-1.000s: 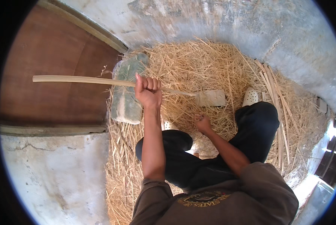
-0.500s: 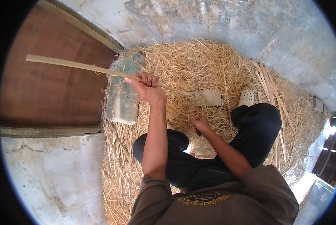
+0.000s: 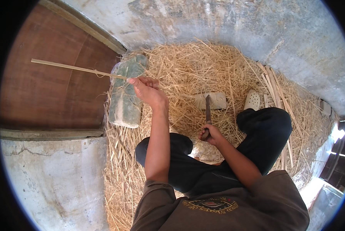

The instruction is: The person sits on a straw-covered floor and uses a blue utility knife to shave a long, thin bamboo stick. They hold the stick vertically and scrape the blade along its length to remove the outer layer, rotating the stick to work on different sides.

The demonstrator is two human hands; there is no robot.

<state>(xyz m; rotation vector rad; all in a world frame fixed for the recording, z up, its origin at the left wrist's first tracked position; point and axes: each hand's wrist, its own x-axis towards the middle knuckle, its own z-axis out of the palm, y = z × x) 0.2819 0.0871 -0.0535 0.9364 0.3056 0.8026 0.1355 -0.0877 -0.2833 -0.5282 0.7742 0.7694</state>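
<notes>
A long, thin pale strip, bamboo or wood by its look, reaches leftward from my left hand, which is closed around it. Its far end hangs over the brown board, and a few fine fibres curl off it. In my right hand is the handle of a long knife. The dark narrow blade points away from me, its tip over a pale block lying in the straw. Blade and strip are apart.
Straw and shavings cover the floor around my bent legs. A grey-green stone slab lies at the left, beside the brown board. Loose pale strips lie at the right, near my cream clog. A stained wall stands behind.
The knife has swung up so its blade shows, tip away from me; my right hand has turned and shifted slightly. The strip appears thinner now, and its part right of my left hand no longer shows.
</notes>
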